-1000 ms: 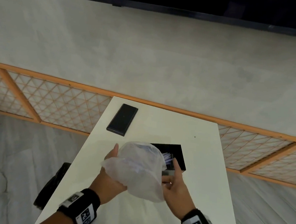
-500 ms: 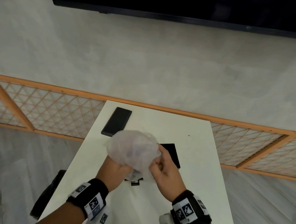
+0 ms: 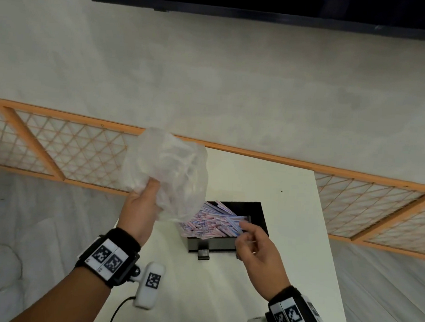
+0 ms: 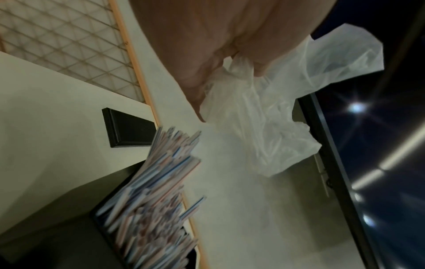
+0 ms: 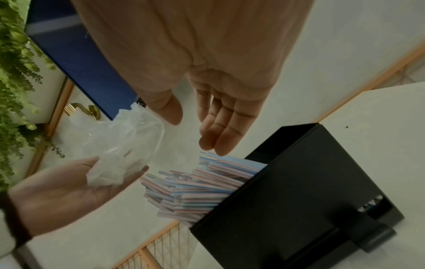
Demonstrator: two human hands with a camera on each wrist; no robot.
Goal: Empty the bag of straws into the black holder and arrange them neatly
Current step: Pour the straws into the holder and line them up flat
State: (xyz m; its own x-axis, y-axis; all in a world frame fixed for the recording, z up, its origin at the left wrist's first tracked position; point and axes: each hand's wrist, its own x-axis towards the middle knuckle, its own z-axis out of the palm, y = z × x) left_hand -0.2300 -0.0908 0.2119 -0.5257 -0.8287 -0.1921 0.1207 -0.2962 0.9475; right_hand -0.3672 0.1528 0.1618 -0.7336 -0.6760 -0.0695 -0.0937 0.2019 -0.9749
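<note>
**Bag's up and off, straws are in a messy heap**

Since half a second back, the left hand point(image 3: 141, 206) has lifted the thin, crinkled, translucent white plastic bag point(image 3: 167, 173) up and away to the left, and the pile underneath is now uncovered. Its grip is clenched on a bunched fold of the bag, which looks empty as far as I can tell. The right hand point(image 3: 256, 248) has let go of the bag; fingers are loosely extended, holding nothing, fingertips point(image 3: 246, 227) just at the near right end of the pile.

The paper-wrapped pink, blue and white straws point(image 3: 212, 222) sit in the black rectangular box-shaped holder point(image 3: 259, 213) on the white counter point(image 3: 288, 252). Their long axis runs roughly left-right across the holder, slanted, with the left ends poking out over the rim towards the bag. So the right hand is the nearer one, and I'd guess it does the tidying.

Head view gives the overall layout. The right wrist view shows how far the straws point(image 5: 202, 187) overhang the holder point(image 5: 299, 191), and the left wrist view alone shows a flat black rectangular slab point(image 4: 128, 127) lying further back on the counter.
</note>
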